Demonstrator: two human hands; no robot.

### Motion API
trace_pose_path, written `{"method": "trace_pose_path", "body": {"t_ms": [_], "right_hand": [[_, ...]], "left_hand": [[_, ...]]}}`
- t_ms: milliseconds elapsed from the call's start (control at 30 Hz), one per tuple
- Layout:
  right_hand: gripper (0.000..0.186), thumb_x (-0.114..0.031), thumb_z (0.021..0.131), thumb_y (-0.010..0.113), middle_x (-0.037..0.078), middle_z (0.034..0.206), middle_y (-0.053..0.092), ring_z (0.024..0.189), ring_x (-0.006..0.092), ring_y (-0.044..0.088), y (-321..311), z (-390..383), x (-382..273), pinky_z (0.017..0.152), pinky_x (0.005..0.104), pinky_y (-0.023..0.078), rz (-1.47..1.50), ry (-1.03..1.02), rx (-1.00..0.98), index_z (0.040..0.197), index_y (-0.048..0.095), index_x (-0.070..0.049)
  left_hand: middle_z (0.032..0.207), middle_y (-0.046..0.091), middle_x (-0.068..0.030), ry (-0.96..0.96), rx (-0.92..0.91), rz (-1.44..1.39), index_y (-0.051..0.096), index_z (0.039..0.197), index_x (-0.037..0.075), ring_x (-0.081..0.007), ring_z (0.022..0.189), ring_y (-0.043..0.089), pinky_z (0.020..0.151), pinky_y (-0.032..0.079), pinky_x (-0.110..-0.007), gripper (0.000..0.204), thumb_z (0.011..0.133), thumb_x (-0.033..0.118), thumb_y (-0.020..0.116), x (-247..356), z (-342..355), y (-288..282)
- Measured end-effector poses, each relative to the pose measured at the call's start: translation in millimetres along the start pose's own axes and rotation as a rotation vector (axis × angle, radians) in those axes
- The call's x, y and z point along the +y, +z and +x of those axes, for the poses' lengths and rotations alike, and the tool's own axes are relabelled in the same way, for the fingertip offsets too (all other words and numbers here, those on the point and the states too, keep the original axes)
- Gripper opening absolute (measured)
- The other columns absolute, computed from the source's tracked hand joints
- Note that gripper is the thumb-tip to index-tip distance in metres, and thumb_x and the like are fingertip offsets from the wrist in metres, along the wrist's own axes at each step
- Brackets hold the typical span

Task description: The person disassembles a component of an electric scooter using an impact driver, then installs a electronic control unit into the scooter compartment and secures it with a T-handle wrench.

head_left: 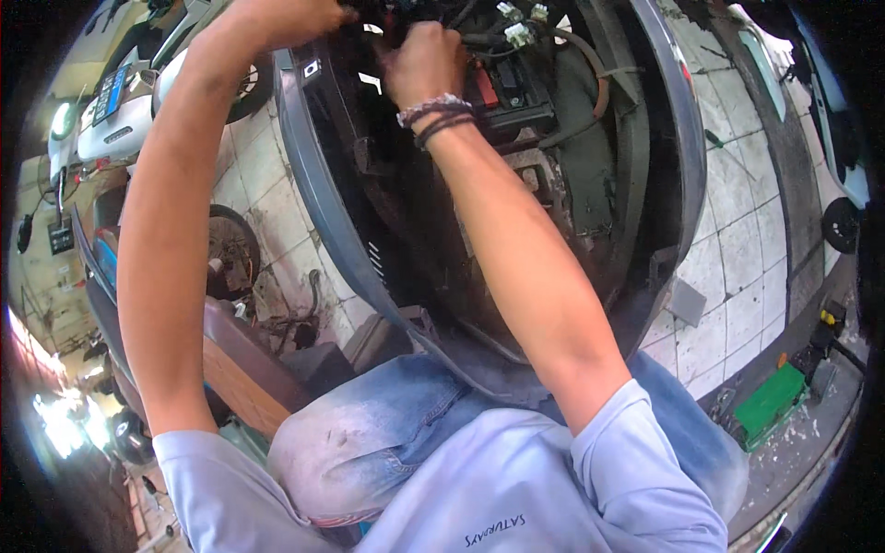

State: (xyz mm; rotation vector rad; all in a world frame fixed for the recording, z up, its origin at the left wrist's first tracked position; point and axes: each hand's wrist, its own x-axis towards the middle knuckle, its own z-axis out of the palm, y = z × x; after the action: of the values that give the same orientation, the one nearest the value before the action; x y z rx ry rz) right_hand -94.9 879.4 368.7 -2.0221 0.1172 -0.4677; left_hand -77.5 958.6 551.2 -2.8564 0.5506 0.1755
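Both my arms reach forward into the open dark-grey body shell (pixel 687 138) of what looks like a scooter. My right hand (pixel 431 63), with dark braided bracelets (pixel 437 114) on its wrist, is curled closed over the dark inside; what it grips is hidden. At the top edge, my left hand (pixel 286 20) reaches over the shell's left side, its fingers mostly out of sight. Right of my right hand sits a black battery (pixel 525 97) with a red cover (pixel 486 85). Beyond it are white wire connectors (pixel 518 35) and a brownish hose (pixel 601 78).
A white scooter (pixel 115 124) stands at the left, near a wheel (pixel 230 249) and a brown seat (pixel 230 346). On the right are a green box (pixel 771 405), a small grey square piece (pixel 686 302) and a screwdriver-like tool (pixel 713 139) on the tiled floor (pixel 737 240).
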Motion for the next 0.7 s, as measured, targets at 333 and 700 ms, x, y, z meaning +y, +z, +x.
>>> {"method": "trace_pose_path", "body": {"t_ms": [333, 700], "right_hand": [[0.023, -0.021, 0.091, 0.072, 0.025, 0.072, 0.069, 0.064, 0.0377, 0.070, 9, -27, 3, 0.060, 0.0457, 0.050, 0.369, -0.093, 0.027, 0.093, 0.075, 0.002], [0.027, -0.021, 0.100, 0.068, 0.003, 0.071, 0.067, 0.060, 0.0051, 0.048, -6, -36, 7, 0.054, 0.0295, 0.041, 0.646, -0.024, -0.126, 0.092, 0.072, 0.004]], "left_hand": [[0.095, 0.076, -0.0204, 0.015, -0.057, -0.250, 0.077, 0.105, 0.000, -0.0324, 0.088, 0.072, 0.082, 0.055, -0.042, 0.038, 0.094, 0.035, 0.070, 4, -10, 11], [0.086, 0.074, -0.0178, 0.057, -0.201, -0.250, 0.074, 0.100, -0.002, -0.0295, 0.079, 0.070, 0.074, 0.053, -0.043, 0.044, 0.105, 0.037, 0.056, 17, -5, 0]]}}
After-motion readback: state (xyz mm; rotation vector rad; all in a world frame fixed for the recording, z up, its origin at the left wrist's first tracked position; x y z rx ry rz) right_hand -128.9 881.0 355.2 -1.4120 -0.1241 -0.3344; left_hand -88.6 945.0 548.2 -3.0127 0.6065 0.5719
